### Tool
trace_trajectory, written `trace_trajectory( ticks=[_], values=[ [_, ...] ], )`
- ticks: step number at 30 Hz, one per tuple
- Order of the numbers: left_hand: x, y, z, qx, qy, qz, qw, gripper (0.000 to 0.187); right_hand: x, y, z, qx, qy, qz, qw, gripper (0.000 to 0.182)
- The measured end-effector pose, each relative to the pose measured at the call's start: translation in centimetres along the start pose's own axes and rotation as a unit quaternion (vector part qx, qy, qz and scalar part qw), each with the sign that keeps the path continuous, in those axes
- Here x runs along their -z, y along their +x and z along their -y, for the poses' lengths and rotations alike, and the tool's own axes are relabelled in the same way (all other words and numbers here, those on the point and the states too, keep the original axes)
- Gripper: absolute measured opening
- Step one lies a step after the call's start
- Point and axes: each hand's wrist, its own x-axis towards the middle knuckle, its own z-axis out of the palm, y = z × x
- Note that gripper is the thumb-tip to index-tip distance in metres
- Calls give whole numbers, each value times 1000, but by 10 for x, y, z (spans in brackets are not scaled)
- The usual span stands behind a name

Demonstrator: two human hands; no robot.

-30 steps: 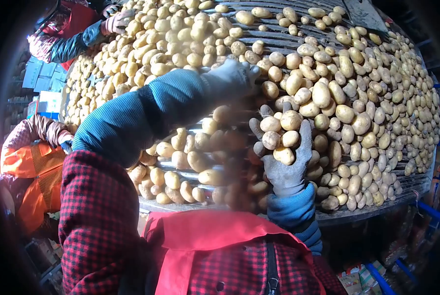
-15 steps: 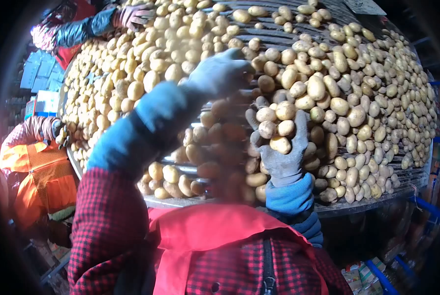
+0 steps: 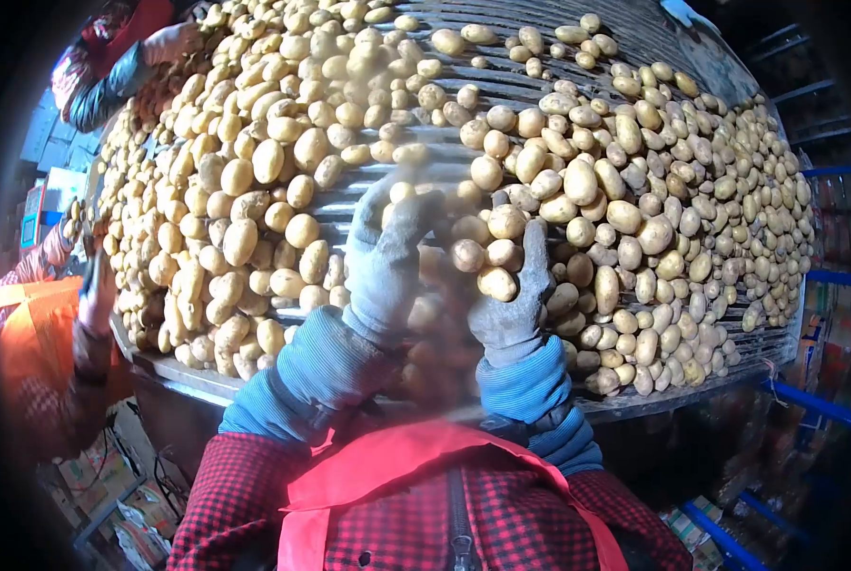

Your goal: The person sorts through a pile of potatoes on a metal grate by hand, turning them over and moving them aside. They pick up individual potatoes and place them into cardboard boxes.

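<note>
My right hand [image 3: 509,319], in a grey glove, cradles several potatoes [image 3: 497,283] in its cupped palm, with a finger raised along their right side. Close beside it on the left, my left hand [image 3: 383,262] curls its gloved fingers toward that handful. A blurred streak in the picture covers the space between the hands, so what the left fingers hold cannot be made out. Both hands are over the slatted sorting table [image 3: 349,195], with loose potatoes lying all around them.
More potatoes [image 3: 692,219] cover the slats on the right, and a dense spread [image 3: 240,176] lies on the left. Another person's gloved hand [image 3: 173,43] reaches in at upper left. An orange vest [image 3: 40,324] shows at far left. Blue bars [image 3: 821,404] stand at right.
My left hand has come back from the far potatoes toward me, beside my right hand. The right hand keeps its potatoes. The view has shifted slightly.
</note>
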Motion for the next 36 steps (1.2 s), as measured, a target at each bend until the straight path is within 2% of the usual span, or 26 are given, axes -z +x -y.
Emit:
trace_trajectory(
  ticks=[2, 4, 6, 8, 9, 10, 11, 12, 13, 14, 15, 16, 17, 18, 19, 20, 21, 23, 24, 25, 28, 32, 33, 34, 35, 36],
  values=[
    [5, -9, 8, 37, -19, -30, 999, 42, 0, -1, -5, 21, -114, -29, 993, 55],
    [1, -22, 9, 7, 77, -70, 995, 41, -4, -3, -8, 2, -71, -46, 996, 52],
    [2, -31, 14, -28, 54, -58, 996, 41, -7, -6, -7, -43, -15, -68, 997, 51],
    [0, -38, 10, -42, 19, -41, 998, 41, -8, -9, -12, -45, -42, -61, 996, 51],
    [-2, -41, 5, -24, -36, -63, 997, 39, -12, -11, -15, -46, -44, -63, 996, 52],
    [5, -41, 4, -156, 165, -56, 972, 39, -17, -12, -17, -48, -45, -64, 996, 54],
    [18, -39, 4, -276, 359, -49, 890, 39, -14, -16, -13, -87, 14, 4, 996, 39],
    [27, -39, 3, -377, 534, -43, 755, 39, -13, -17, -17, 3, -142, 31, 989, 37],
    [28, -42, 1, -304, 424, -30, 852, 40, -19, -18, -21, 95, -291, 60, 950, 39],
    [30, -46, -1, -231, 272, -33, 934, 41, -26, -21, -25, 186, -429, 89, 879, 45],
    [31, -49, -3, -168, 123, -60, 976, 43, -34, -29, -21, 84, -341, 58, 935, 65],
    [33, -51, -9, -93, -71, -41, 992, 40, -32, -31, -24, 81, -342, 89, 932, 66],
    [34, -52, -15, -19, -268, -53, 962, 39, -30, -33, -30, 126, -368, 127, 912, 61],
    [44, -52, -5, -93, -112, -70, 987, 39, -30, -34, -34, 138, -379, 145, 904, 56],
    [47, -54, -5, -160, 46, -111, 980, 41, -30, -36, -39, 150, -389, 163, 894, 51],
    [50, -53, -6, -55, -180, -133, 973, 40, -31, -37, -42, 130, -387, 161, 899, 47],
    [52, -55, -6, -47, -240, -135, 960, 40, -32, -37, -44, 110, -386, 158, 902, 44],
    [56, -60, -9, -57, -266, -137, 953, 40, -30, -39, -47, 71, -385, 149, 908, 40],
    [59, -65, -10, -60, -278, -138, 949, 39, -27, -33, -46, -40, -249, 137, 958, 40],
    [48, -75, -24, -47, -301, -147, 941, 40, -23, -27, -46, -142, -107, 94, 980, 41],
    [51, -87, -26, -47, -327, -171, 928, 43, -25, -30, -52, -202, -64, 78, 974, 40],
    [66, -89, -17, -72, -308, -193, 929, 43, -20, -33, -56, -245, -40, 127, 960, 52],
    [65, -94, -19, -64, -307, -204, 927, 43, -19, -38, -66, -172, -151, 80, 970, 58],
    [60, -102, -30, -58, -306, -217, 925, 43, -28, -43, -57, -267, -44, 122, 955, 61],
    [55, -114, -45, -19, -312, -185, 932, 45, -13, -39, -65, -71, -289, 182, 937, 56],
    [72, -114, -32, -52, -296, -211, 930, 41, 0, -38, -69, 35, -418, 244, 875, 56]
  ],
)
